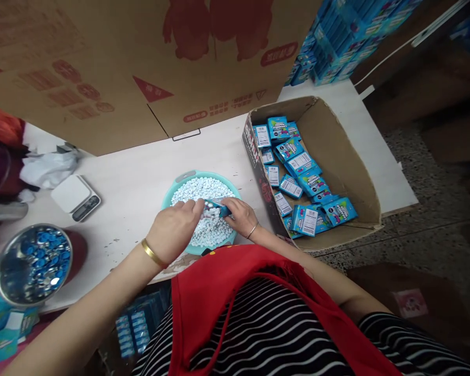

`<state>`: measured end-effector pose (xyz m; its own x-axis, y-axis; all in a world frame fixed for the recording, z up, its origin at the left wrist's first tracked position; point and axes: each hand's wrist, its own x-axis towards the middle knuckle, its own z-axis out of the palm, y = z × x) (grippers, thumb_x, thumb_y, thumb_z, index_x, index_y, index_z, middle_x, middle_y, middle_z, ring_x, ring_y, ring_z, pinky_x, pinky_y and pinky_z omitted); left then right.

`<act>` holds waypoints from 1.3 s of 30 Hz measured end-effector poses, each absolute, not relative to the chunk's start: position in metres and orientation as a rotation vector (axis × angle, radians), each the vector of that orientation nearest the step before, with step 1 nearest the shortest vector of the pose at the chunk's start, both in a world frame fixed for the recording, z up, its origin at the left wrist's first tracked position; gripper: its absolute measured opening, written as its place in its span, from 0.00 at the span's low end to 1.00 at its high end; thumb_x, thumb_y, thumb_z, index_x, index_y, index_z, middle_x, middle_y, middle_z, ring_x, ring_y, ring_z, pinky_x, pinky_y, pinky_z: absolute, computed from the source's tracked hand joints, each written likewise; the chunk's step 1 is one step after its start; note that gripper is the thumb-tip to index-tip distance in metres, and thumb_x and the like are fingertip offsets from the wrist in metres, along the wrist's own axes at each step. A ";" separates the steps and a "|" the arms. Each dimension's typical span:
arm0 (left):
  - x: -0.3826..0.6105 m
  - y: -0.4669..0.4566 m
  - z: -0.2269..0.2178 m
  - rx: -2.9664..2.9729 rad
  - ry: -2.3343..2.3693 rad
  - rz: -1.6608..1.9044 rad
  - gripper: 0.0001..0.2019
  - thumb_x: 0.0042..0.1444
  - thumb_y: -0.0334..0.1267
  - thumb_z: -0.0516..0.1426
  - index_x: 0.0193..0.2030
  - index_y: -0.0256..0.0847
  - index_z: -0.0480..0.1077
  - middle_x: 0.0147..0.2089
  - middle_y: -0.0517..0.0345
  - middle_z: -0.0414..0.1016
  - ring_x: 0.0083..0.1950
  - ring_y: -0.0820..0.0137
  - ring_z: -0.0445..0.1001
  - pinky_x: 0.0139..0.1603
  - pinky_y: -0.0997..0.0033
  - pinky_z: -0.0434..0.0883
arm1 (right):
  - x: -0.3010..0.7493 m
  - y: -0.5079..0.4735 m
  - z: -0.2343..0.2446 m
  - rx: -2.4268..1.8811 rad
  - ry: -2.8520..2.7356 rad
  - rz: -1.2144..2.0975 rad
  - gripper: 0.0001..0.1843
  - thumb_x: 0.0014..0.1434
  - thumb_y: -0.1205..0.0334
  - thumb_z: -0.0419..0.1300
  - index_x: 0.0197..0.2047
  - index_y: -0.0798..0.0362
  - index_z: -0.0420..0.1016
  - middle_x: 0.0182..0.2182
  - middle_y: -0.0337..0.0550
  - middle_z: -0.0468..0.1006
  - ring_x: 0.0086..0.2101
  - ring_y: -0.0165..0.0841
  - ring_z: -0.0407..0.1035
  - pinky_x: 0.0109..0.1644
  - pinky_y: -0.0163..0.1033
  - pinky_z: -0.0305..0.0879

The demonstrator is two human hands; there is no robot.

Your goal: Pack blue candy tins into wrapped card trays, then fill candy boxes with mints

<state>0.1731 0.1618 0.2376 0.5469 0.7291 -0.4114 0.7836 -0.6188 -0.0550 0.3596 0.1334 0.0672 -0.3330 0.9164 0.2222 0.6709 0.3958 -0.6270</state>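
A teal basin [171, 194] full of small white pellets [203, 189] sits on the white table in front of me. Over it my right hand [241, 216] is closed on a small blue container [218, 209] lying on its side. My left hand [174, 228], with a gold bangle on the wrist, has its fingers pinched together at the container's open end, touching the pellets. What the left fingers hold is too small to make out.
A shallow cardboard tray [337, 156] with several blue packets [301, 180] lies to the right. A metal bowl of blue caps [35, 261] stands at the left, a small white scale [75, 197] behind it. Large cardboard boxes [141, 62] wall the back.
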 end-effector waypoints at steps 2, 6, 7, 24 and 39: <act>0.185 0.159 0.247 2.684 1.277 -0.645 0.14 0.60 0.26 0.46 0.51 0.35 0.64 0.39 0.49 0.73 0.39 0.64 0.72 0.34 0.68 0.68 | 0.358 0.133 0.065 -1.330 -2.088 0.576 0.20 0.53 0.70 0.55 0.51 0.53 0.65 0.47 0.52 0.74 0.49 0.42 0.67 0.53 0.48 0.67; 0.186 0.159 0.255 2.718 1.203 -0.605 0.10 0.60 0.26 0.46 0.41 0.36 0.68 0.37 0.50 0.72 0.38 0.63 0.71 0.33 0.66 0.68 | 0.357 0.133 0.061 -1.289 -2.054 0.582 0.21 0.52 0.71 0.55 0.51 0.54 0.65 0.47 0.53 0.73 0.49 0.42 0.67 0.53 0.48 0.67; 0.180 0.160 0.253 2.716 1.216 -0.568 0.10 0.60 0.26 0.47 0.40 0.36 0.68 0.37 0.50 0.71 0.38 0.63 0.71 0.33 0.66 0.68 | 0.359 0.133 0.060 -1.286 -2.043 0.595 0.21 0.52 0.71 0.55 0.51 0.54 0.65 0.47 0.52 0.73 0.49 0.42 0.67 0.53 0.48 0.67; 0.150 0.152 0.008 2.062 1.339 -0.168 0.11 0.53 0.25 0.49 0.43 0.38 0.65 0.46 0.48 0.69 0.47 0.64 0.69 0.49 0.65 0.66 | 0.403 0.129 0.071 -1.485 -1.786 0.683 0.17 0.57 0.61 0.58 0.50 0.51 0.65 0.44 0.49 0.74 0.45 0.41 0.70 0.50 0.46 0.67; 0.115 0.159 0.165 2.308 1.093 0.133 0.10 0.60 0.32 0.50 0.48 0.39 0.63 0.43 0.51 0.70 0.43 0.67 0.70 0.42 0.66 0.69 | 0.377 0.134 0.068 -1.414 -2.080 0.579 0.22 0.50 0.72 0.54 0.50 0.54 0.66 0.47 0.52 0.74 0.49 0.43 0.67 0.55 0.50 0.65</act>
